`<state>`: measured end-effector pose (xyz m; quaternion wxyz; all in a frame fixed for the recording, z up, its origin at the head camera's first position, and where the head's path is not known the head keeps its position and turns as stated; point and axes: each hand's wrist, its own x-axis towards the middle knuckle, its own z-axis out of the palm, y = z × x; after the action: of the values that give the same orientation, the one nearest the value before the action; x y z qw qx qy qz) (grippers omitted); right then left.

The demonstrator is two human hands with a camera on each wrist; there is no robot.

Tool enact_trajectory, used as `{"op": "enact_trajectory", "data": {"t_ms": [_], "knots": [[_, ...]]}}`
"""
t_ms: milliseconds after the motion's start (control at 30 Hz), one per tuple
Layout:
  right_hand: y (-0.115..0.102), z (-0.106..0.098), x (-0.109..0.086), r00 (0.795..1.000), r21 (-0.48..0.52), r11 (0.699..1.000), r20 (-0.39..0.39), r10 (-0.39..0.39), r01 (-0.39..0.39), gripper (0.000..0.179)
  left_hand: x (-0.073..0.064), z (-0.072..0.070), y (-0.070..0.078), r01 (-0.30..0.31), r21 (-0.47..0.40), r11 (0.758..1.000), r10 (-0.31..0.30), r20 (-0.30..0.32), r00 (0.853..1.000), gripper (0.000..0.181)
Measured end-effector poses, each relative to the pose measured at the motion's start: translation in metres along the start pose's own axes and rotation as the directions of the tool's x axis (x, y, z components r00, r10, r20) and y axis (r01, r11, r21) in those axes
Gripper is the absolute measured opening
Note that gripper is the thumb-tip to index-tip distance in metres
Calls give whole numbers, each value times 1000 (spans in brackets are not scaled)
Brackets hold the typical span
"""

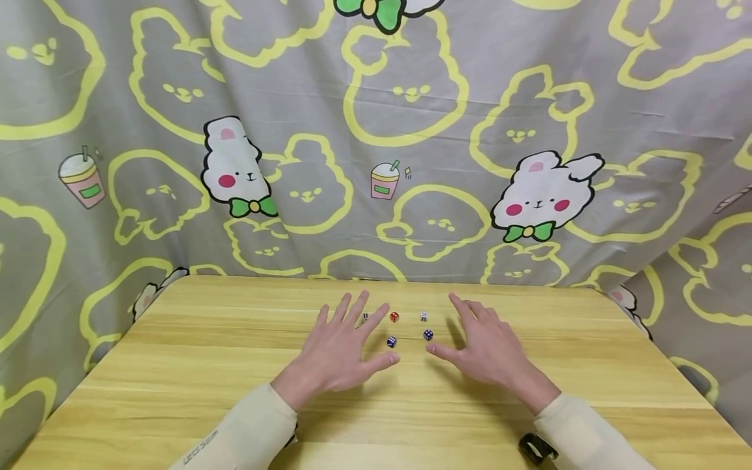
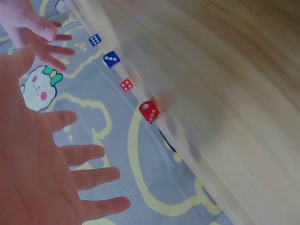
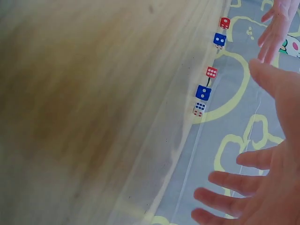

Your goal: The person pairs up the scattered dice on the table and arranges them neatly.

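Several small dice lie loose on the wooden table. Between the two hands in the head view are a red die [image 1: 394, 316], a white die [image 1: 423, 316] and two blue dice, one nearer the left thumb [image 1: 391, 341] and one nearer the right [image 1: 428, 335]. My left hand [image 1: 335, 349] hovers with fingers spread, partly covering another die [image 1: 365, 317]. The left wrist view has a second red die [image 2: 149, 111], hidden in the head view. My right hand [image 1: 490, 346] is held with fingers extended, its thumb tip close to a blue die. Both palms hold nothing.
The light wooden table [image 1: 194, 365] ends at a grey patterned curtain [image 1: 317, 98], which hangs behind it and along both sides. A black band [image 1: 537, 448] is at the right sleeve's cuff.
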<state>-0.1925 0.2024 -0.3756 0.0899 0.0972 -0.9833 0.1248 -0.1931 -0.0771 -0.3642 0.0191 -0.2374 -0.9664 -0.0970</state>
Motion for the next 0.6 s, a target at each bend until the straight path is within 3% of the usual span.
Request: {"op": "enact_trajectory", "data": {"t_ms": [333,600], "knots": [[-4,-4,7,995,111,994,104,9,-20,90,7,0,8,-25,-24,999,26,59,998,79],[-4,-2,15,987,240,968,158,33,-71,65,11,2,18,-43,-55,998,49,124,991,80]]}}
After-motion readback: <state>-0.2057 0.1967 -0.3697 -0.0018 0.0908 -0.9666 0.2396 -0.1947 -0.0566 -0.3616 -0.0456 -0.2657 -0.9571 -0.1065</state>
